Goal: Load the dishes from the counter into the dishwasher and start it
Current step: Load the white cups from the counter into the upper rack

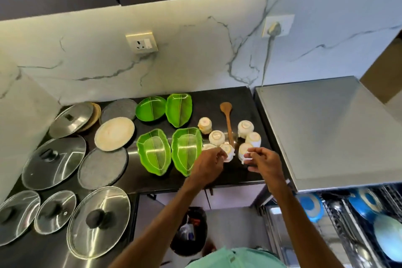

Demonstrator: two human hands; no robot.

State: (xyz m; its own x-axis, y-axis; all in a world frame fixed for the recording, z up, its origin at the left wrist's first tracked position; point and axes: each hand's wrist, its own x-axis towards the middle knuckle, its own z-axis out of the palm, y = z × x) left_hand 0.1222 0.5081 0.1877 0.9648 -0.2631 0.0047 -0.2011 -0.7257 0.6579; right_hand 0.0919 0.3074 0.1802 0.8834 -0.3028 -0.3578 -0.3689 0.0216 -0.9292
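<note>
The open dishwasher rack (345, 224) sits low on the person's right, nearer the right hand (264, 164), which pinches the handle of an upturned cup (244, 150). The left hand (208, 164) curls round the neighbouring cup (228, 149). Beyond, more cups (216, 137) flank a wooden spoon (227, 122) whose long axis points away.

black counter (217, 104) carries glass lids (99, 222), round plates (114, 134), green leaf dishes (152, 151), upturned cups (216, 137), a wooden spoon (227, 119).
</note>
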